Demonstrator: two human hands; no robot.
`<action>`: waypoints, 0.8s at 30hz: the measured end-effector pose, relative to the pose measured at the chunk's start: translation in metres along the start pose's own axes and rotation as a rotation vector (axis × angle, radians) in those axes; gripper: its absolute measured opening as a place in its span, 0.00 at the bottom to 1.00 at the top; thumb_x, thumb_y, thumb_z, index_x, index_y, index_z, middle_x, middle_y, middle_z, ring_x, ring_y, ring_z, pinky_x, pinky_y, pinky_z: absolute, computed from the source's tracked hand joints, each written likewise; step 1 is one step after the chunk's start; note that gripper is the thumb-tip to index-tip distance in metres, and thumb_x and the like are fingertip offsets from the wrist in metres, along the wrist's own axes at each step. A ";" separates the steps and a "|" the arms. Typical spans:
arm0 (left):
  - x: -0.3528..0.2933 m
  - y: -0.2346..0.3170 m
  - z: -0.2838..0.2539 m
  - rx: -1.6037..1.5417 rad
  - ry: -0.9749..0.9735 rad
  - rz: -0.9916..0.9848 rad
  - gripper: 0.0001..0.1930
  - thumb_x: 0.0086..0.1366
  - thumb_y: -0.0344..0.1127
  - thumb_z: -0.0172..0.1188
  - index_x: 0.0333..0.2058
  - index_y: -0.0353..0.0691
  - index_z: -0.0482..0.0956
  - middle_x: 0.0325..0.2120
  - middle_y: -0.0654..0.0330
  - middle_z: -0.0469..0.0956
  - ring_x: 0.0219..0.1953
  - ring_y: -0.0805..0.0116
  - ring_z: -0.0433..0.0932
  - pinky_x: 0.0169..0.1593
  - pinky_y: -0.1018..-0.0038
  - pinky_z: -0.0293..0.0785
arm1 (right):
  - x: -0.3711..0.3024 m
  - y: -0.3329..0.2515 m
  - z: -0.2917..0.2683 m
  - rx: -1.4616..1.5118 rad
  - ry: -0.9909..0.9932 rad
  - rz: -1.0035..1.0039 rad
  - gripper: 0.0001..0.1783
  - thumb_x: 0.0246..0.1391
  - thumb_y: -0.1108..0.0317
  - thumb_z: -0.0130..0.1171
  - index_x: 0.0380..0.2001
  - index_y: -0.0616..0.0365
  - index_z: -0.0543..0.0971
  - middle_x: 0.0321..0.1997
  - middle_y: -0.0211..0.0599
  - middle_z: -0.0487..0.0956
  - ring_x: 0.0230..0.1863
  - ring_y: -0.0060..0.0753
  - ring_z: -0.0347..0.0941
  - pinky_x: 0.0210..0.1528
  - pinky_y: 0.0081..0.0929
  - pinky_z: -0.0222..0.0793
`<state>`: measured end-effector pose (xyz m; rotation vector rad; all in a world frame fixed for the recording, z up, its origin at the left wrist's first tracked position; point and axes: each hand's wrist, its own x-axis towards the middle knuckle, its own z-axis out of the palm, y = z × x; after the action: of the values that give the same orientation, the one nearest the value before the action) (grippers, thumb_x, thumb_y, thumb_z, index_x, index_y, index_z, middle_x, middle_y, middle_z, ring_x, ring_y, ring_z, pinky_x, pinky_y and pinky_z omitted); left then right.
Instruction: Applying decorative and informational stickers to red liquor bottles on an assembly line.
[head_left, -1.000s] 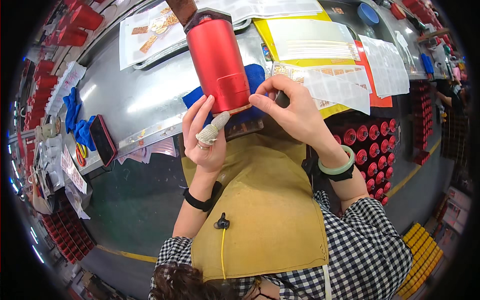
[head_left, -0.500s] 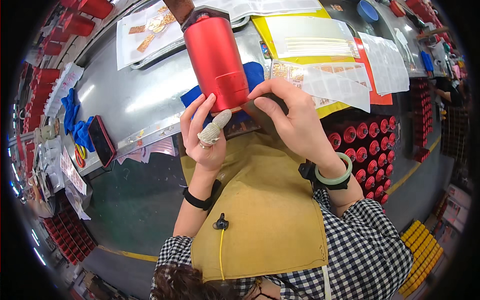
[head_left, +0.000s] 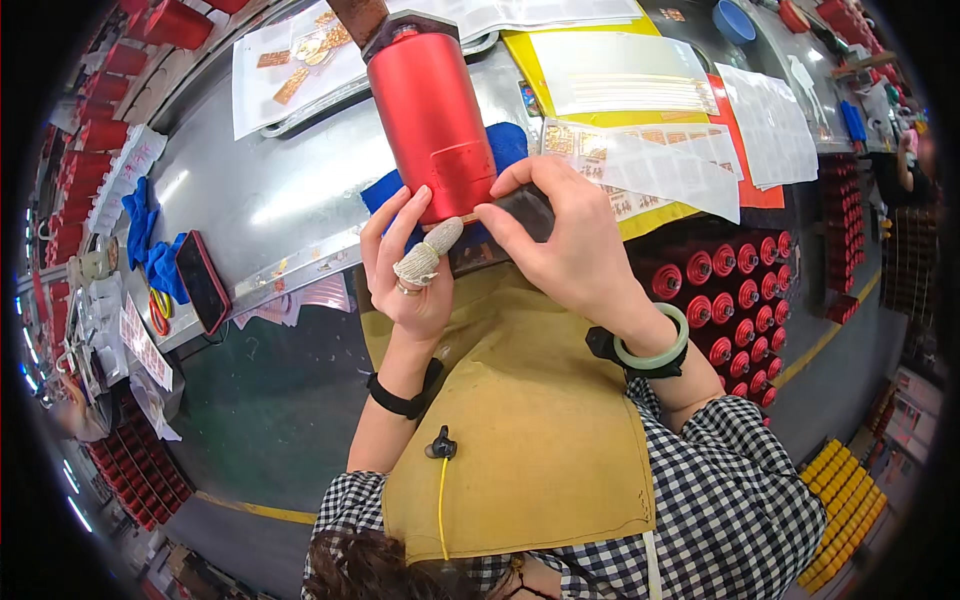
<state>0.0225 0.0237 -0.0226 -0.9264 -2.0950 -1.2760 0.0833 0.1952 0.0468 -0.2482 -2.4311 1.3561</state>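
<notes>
A glossy red metal cylinder (head_left: 425, 120) stands tilted at the table's near edge, its far end against a dark metal holder (head_left: 408, 30). A faint rectangular outline shows on its near right side. My left hand (head_left: 412, 285) holds the cylinder's near end from the left, fingertips on its wall. One digit, in a whitish cloth finger cover (head_left: 430, 252), lies against the bottom rim. At the rim's right corner, my right hand (head_left: 570, 235) has thumb and forefinger bent together. A thin orange-gold edge shows beside its thumb; what the fingertips pinch is hidden.
A blue cloth (head_left: 508, 145) lies under the cylinder. Gold sticker pieces (head_left: 290, 85) rest on a paper-lined tray at left. Sticker sheets (head_left: 640, 165) and a yellow sheet (head_left: 520, 55) lie right. A phone (head_left: 203, 283) sits at the left edge. Stacked red cylinders (head_left: 735, 310) stand below right.
My right hand has shifted slightly left and its thumb has come in to the cylinder's bottom rim. My left hand and the cylinder have stayed nearly still.
</notes>
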 end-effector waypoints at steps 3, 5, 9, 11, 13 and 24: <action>0.000 0.000 0.000 -0.009 0.006 0.003 0.18 0.61 0.19 0.69 0.51 0.31 0.83 0.52 0.52 0.84 0.57 0.52 0.79 0.60 0.63 0.76 | 0.000 -0.001 0.003 0.005 0.003 0.040 0.12 0.54 0.65 0.71 0.36 0.59 0.80 0.36 0.43 0.82 0.38 0.47 0.81 0.42 0.38 0.76; 0.000 0.001 0.000 -0.004 0.003 -0.006 0.18 0.61 0.19 0.69 0.51 0.31 0.83 0.52 0.52 0.84 0.57 0.52 0.79 0.60 0.63 0.76 | 0.000 -0.002 0.003 0.015 -0.001 0.067 0.13 0.53 0.64 0.72 0.36 0.58 0.80 0.36 0.42 0.82 0.38 0.47 0.81 0.42 0.38 0.76; -0.003 0.000 0.002 -0.016 0.015 -0.036 0.18 0.61 0.20 0.69 0.51 0.31 0.82 0.53 0.53 0.84 0.58 0.52 0.79 0.60 0.62 0.76 | 0.001 -0.002 0.000 -0.001 0.007 0.061 0.12 0.54 0.65 0.71 0.36 0.58 0.80 0.36 0.42 0.82 0.38 0.46 0.81 0.42 0.38 0.76; -0.001 -0.001 0.001 -0.001 0.006 -0.011 0.18 0.61 0.20 0.69 0.51 0.31 0.82 0.53 0.53 0.84 0.58 0.52 0.79 0.60 0.62 0.76 | 0.002 -0.001 -0.001 -0.013 0.009 0.059 0.12 0.54 0.65 0.71 0.36 0.58 0.80 0.36 0.42 0.82 0.38 0.46 0.81 0.42 0.38 0.76; 0.000 0.000 0.000 0.016 -0.004 0.013 0.18 0.62 0.20 0.69 0.51 0.31 0.82 0.53 0.53 0.84 0.58 0.52 0.79 0.60 0.62 0.76 | 0.001 0.000 -0.001 -0.019 0.010 0.042 0.10 0.55 0.65 0.69 0.36 0.58 0.80 0.37 0.42 0.82 0.38 0.47 0.81 0.42 0.39 0.75; 0.000 -0.001 0.001 0.023 0.006 0.026 0.18 0.62 0.20 0.69 0.51 0.31 0.82 0.52 0.53 0.84 0.57 0.52 0.79 0.59 0.62 0.76 | -0.002 -0.001 0.006 0.012 0.017 0.063 0.11 0.56 0.65 0.69 0.37 0.58 0.80 0.37 0.42 0.81 0.39 0.47 0.81 0.42 0.39 0.75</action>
<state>0.0217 0.0238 -0.0239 -0.9356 -2.0827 -1.2373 0.0829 0.1894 0.0449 -0.3346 -2.4196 1.3895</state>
